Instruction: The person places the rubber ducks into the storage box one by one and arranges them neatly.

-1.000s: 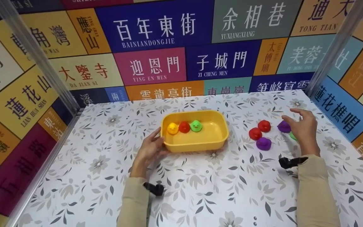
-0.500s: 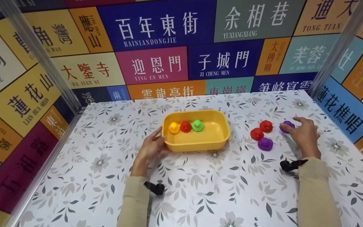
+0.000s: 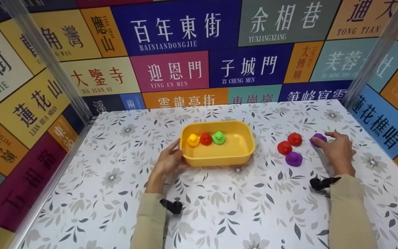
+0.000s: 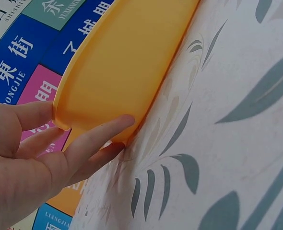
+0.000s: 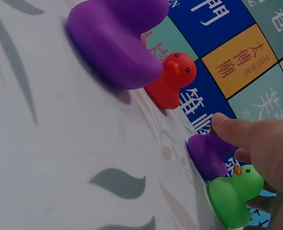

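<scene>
Straight-fingered, the left hand [image 3: 168, 160] rests against the left end of the yellow tub [image 3: 238, 143]. Farther right, the right hand's [image 3: 339, 148] thumb overlaps a purple duck [image 5: 207, 157] on the table [image 3: 226, 211], clamped or not I cannot tell; crowding could topple the green duck [image 5: 228, 201] just beside, its beak and seemingly its long axis aimed at purple.

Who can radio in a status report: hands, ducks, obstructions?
Left hand touching yellow tub. Right hand at far purple duck, grip unclear. Three ducks in tub. Loose green duck beside purple, possibly obstructing.
</scene>
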Tool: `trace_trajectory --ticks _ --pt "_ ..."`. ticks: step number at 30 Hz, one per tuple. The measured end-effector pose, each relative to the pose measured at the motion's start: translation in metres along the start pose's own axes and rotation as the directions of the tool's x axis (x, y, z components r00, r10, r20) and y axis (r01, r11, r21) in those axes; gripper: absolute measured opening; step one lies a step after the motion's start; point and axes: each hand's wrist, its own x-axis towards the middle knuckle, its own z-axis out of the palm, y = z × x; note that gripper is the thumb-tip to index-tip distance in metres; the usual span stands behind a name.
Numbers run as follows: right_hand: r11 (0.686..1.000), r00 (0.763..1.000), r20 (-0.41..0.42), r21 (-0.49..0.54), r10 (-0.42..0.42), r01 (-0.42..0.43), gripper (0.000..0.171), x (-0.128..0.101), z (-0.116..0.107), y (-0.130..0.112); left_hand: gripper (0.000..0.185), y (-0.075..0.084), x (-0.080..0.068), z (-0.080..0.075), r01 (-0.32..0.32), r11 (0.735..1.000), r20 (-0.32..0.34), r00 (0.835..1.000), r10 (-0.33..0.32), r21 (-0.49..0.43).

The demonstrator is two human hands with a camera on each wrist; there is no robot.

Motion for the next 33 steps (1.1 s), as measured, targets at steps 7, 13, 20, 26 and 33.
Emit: trace_trajectory --ticks 7,13,20,26,33 --pt "1.000 1.000 -0.021 -0.020 -0.005 0.004 0.080 0.002 0.004 -0.002 0.062 0.000 0.001 0.000 0.011 1.000 -0.024 1.000 -0.011 0.028" --pt "1.000 1.000 -0.026 -0.016 0.003 -0.004 0.076 0.001 0.004 -0.002 0.063 0.001 0.002 0.003 0.004 1.000 0.008 1.000 -0.004 0.003" --pt "0.993 0.987 -0.111 0.006 -0.118 0.120 0.064 -0.006 -0.001 -0.018 0.063 -0.002 0.002 0.003 -0.042 0.999 0.023 0.999 0.043 -0.026" --pt "0.981 0.980 -0.115 0.082 -0.163 0.173 0.058 -0.014 -0.006 -0.043 0.064 -0.001 0.001 0.003 -0.029 0.999 0.015 0.999 0.029 -0.029" --pt "0.948 0.982 0.009 0.262 -0.190 0.181 0.062 -0.027 -0.012 -0.070 0.063 0.001 0.000 0.003 -0.009 1.000 0.010 1.000 0.009 -0.007"
